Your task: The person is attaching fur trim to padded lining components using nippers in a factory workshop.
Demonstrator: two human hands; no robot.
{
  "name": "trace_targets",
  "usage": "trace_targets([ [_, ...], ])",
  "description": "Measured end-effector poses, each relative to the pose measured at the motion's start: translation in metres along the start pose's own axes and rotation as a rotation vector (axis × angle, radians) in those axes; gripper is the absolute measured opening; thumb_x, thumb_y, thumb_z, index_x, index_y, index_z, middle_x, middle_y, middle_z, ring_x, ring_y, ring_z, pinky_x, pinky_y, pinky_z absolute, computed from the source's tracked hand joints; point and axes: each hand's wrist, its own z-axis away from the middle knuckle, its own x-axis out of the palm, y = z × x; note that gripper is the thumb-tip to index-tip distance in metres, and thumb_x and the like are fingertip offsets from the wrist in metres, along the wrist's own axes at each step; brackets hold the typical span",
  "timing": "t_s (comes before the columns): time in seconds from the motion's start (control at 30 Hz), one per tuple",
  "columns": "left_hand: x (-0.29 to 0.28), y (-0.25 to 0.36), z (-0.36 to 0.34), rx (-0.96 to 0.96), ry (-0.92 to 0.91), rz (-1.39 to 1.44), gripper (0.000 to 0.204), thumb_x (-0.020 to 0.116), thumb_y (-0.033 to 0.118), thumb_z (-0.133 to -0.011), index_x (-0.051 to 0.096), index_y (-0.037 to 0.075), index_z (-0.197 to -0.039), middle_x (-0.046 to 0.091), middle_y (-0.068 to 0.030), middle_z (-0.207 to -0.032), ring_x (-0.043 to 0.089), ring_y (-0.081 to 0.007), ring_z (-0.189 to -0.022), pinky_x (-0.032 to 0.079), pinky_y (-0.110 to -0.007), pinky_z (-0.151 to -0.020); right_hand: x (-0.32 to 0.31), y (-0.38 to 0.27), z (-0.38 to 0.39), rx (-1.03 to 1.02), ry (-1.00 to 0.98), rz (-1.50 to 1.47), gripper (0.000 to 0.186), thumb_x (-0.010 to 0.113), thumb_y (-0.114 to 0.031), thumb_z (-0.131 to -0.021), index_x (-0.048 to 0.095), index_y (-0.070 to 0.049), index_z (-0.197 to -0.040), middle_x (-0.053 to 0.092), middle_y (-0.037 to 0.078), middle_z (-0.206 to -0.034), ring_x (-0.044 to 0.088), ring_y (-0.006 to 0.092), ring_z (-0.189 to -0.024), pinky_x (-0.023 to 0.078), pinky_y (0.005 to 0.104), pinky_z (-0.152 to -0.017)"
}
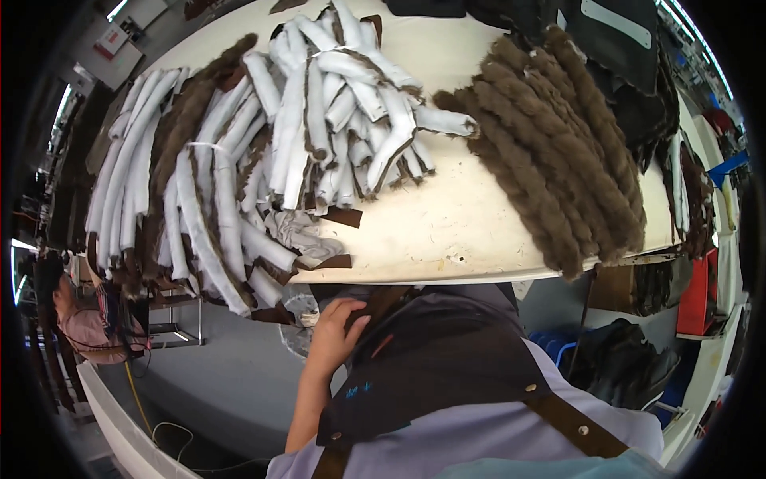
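My left hand (341, 327) is at the front of my dark apron (423, 367), its fingers loosely bent and apart, beside a brown strap or strip at my waist. My right hand is not in view. Just above, bundles of white-backed fur strips (311, 120) lie piled on the pale table (431, 231), some tied with white bands, with loose brown fur between them. Several long, fluffy brown fur strips (550, 144) lie side by side on the right part of the table. A crumpled pale grey cloth (303, 239) sits by the near edge under the white strips.
Dark material (606, 64) is piled at the table's back right. Another person (96, 319) works at the far left among cables and a metal stand. At the right are a red bin (694, 295), a blue stool (550, 347) and dark piled items (614, 359).
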Motion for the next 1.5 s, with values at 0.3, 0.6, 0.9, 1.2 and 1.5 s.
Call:
trace_targets([
  [0.3,-0.004,0.029,-0.01,0.115,-0.114,0.347,0.022,0.063,0.011,-0.078,0.058,0.002,-0.098,0.057,-0.0117,-0.098,0.057,-0.0265,-0.091,0.045,-0.031,-0.078,0.106,0.013,0.107,0.332,0.104,0.469,0.033,0.041,-0.029,-0.092,0.053,-0.005,-0.112,0.058,0.011,-0.104,0.057,0.0215,-0.089,0.046,0.0329,-0.081],
  [0.6,0.006,0.059,-0.015,0.456,-0.453,0.577,0.033,0.063,0.017,-0.079,0.053,0.003,-0.107,0.056,-0.0113,-0.104,0.054,-0.0263,-0.099,0.042,-0.032,-0.086,0.376,-0.064,0.082,0.065,-0.287,0.316,0.043,0.035,-0.044,-0.092,0.048,-0.008,-0.071,0.03,-0.004,-0.053,0.027,0.0071,-0.044,0.029,0.0223,-0.048],
  [0.9,0.024,0.106,-0.05,0.601,-0.324,0.594,0.062,0.068,0.026,-0.071,0.04,-0.003,-0.118,0.048,-0.0188,-0.114,0.046,-0.0319,-0.109,0.036,-0.038,-0.094,0.507,-0.073,0.047,-0.354,-0.71,-0.175,0.028,0.036,-0.026,-0.095,0.044,-0.006,-0.077,0.027,-0.003,-0.054,0.024,0.0076,-0.045,0.03,0.0197,-0.05],
  [1.2,0.051,0.105,-0.093,0.316,-0.382,0.87,0.064,0.065,0.013,-0.078,0.03,0.003,-0.13,0.046,-0.0104,-0.122,0.047,-0.0185,-0.108,0.038,-0.032,-0.091,0.512,-0.122,0.059,-0.34,-0.658,0.112,0.028,0.039,-0.023,-0.094,0.052,0.002,-0.087,0.042,0.001,-0.062,0.043,0.0138,-0.055,0.041,0.0284,-0.06],
  [1.5,0.065,0.144,-0.136,0.369,-0.414,0.772,0.034,0.065,0.024,-0.078,0.05,0.0,-0.097,0.052,-0.0081,-0.096,0.052,-0.0166,-0.09,0.043,-0.031,-0.077,0.53,-0.163,0.091,-0.197,-0.41,1.475,0.036,0.042,-0.03,-0.093,0.053,0.004,-0.087,0.044,0.001,-0.061,0.048,0.0106,-0.057,0.043,0.0223,-0.058],
])
